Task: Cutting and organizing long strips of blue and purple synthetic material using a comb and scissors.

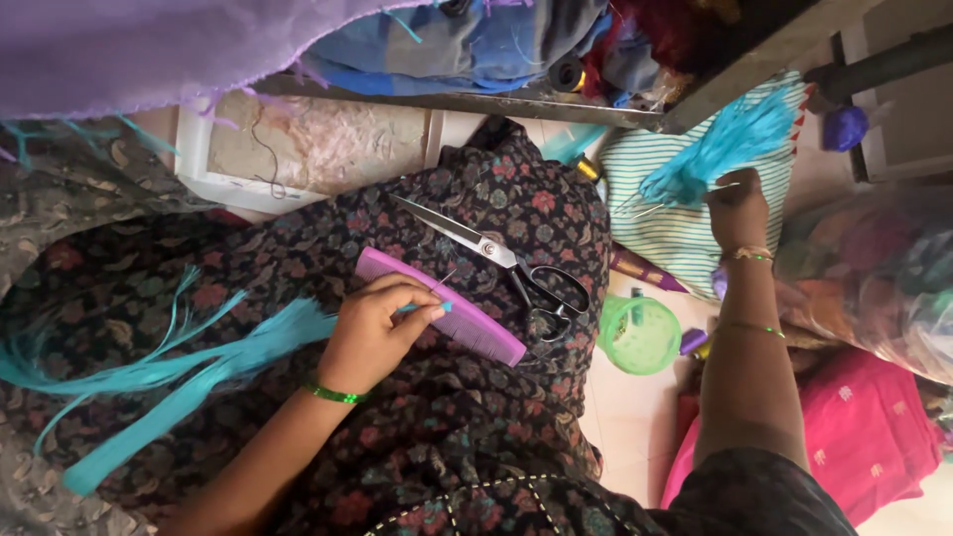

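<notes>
Floral cloth (467,417) underneath; left hand (375,331) pinches a needle (443,282) over the comb (442,320), right hand (737,208) at two o'clock grips teal threads (730,144)

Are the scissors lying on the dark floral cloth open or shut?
Shut. The scissors lie flat on the floral cloth beside the pink comb, blades together in one point and the black handle loops side by side; neither hand touches them.

Soft, even daylight; faint shadows; sharp centre; slight blur and stretch at edges
</notes>
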